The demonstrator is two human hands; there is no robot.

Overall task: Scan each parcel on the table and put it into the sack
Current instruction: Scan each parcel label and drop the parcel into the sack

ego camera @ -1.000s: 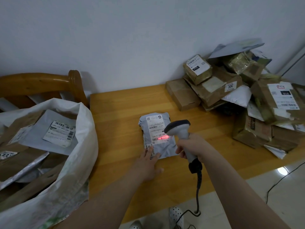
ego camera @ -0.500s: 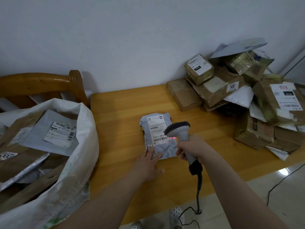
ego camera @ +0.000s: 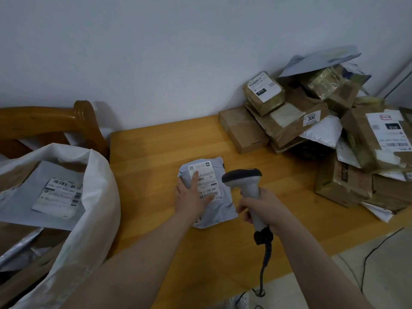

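The grey parcel [ego camera: 223,208] lies flat on the wooden counter [ego camera: 156,157], about in the middle of its width and toward the front edge; its white label [ego camera: 206,181] with the barcodes faces up. The left hand [ego camera: 192,198] rests on the parcel with the fingers straight and a little spread; the forefinger lies across the label; the grip of this hand is apart, it only presses on the parcel and does not clamp it. The right hand [ego camera: 260,207] is just to the right of the parcel; its grip is clamped round the handle of the scanner [ego camera: 245,181]; the scanner stands nearly upright, with its dark head above the right edge of the parcel. A dark cable [ego camera: 265,264] hangs from the bottom of the handle, past the front edge of the counter.

The white sack [ego camera: 98,197] stands at the left end of the counter with its mouth open; inside it lie a grey mailer [ego camera: 29,197] with a label, and some brown packages. Behind the sack is the back of a wooden chair [ego camera: 84,121]. At the right end of the counter, against the wall, is the pile of parcels [ego camera: 312,121]: brown cartons, white bags and one grey mailer on top; it is well apart from the grey parcel.
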